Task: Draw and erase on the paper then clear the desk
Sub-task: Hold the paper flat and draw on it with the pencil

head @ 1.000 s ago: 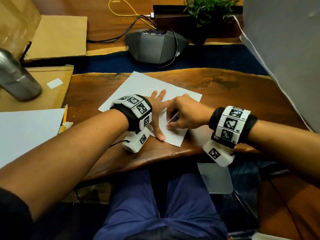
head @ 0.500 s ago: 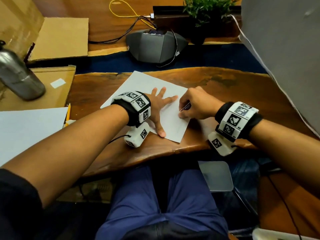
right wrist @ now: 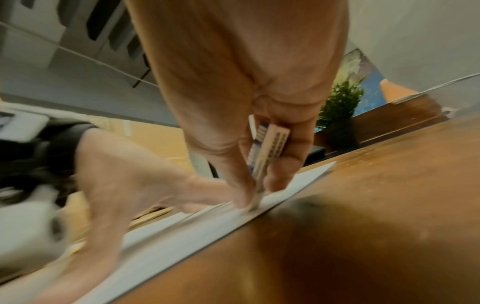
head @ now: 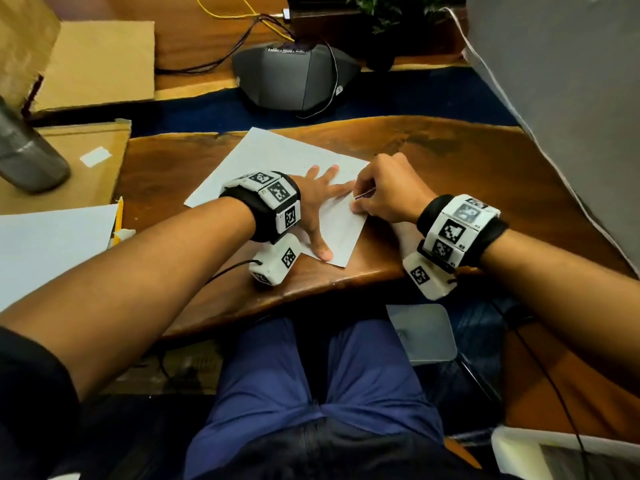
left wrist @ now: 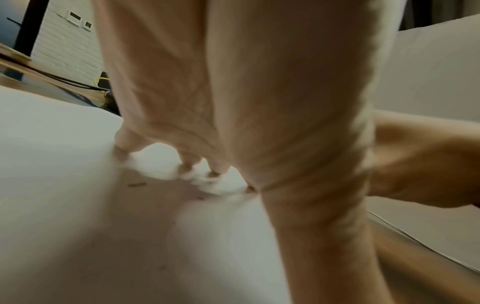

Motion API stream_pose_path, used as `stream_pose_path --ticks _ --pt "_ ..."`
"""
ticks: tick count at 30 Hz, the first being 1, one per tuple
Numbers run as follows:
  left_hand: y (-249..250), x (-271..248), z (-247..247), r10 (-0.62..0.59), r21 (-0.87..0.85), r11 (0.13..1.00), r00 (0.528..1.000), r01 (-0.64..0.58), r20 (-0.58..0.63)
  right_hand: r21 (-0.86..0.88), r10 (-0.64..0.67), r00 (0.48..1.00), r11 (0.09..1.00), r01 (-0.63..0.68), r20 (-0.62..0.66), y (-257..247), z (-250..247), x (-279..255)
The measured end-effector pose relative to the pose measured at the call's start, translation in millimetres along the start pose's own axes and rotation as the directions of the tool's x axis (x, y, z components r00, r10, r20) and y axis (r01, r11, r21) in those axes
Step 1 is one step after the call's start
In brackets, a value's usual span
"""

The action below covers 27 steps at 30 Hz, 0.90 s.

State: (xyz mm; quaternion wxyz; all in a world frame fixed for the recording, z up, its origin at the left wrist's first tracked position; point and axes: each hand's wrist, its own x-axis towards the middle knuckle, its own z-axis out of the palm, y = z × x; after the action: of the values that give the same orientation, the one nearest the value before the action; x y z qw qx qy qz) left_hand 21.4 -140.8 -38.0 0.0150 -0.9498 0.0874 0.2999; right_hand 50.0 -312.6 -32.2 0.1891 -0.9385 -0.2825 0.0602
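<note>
A white sheet of paper lies at an angle on the wooden desk. My left hand lies flat on it with fingers spread, pressing it down; the left wrist view shows the fingertips on the paper. My right hand pinches a white eraser with a blue printed sleeve between thumb and fingers. The eraser's tip touches the paper near its right edge. From the head camera the eraser shows only as a thin edge beside my left index finger.
A yellow pencil lies at the desk's left edge beside another white sheet. A metal bottle and cardboard stand at the left. A grey conference speaker with cables sits behind the paper, and a grey panel is at the right.
My right hand with the eraser has moved away from me along the paper's right side. The left hand has stayed flat on the sheet.
</note>
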Motion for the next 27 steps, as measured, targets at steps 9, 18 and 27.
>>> stream_pose_path --ticks 9,18,27 --pt "-1.1 4.7 2.5 0.006 -0.005 1.000 1.000 -0.006 -0.004 0.058 -0.002 0.997 0.998 -0.003 0.071 1.8 -7.3 1.3" --pt "-3.5 7.1 3.9 0.018 0.005 1.000 1.000 -0.018 -0.007 0.101 -0.029 0.986 0.995 0.012 0.167 -2.5 -5.5 -6.0" --pt "-4.9 10.3 5.3 0.032 -0.006 0.999 0.999 -0.032 -0.005 0.079 -0.125 0.963 0.991 0.109 0.240 -13.6 1.1 -21.6"
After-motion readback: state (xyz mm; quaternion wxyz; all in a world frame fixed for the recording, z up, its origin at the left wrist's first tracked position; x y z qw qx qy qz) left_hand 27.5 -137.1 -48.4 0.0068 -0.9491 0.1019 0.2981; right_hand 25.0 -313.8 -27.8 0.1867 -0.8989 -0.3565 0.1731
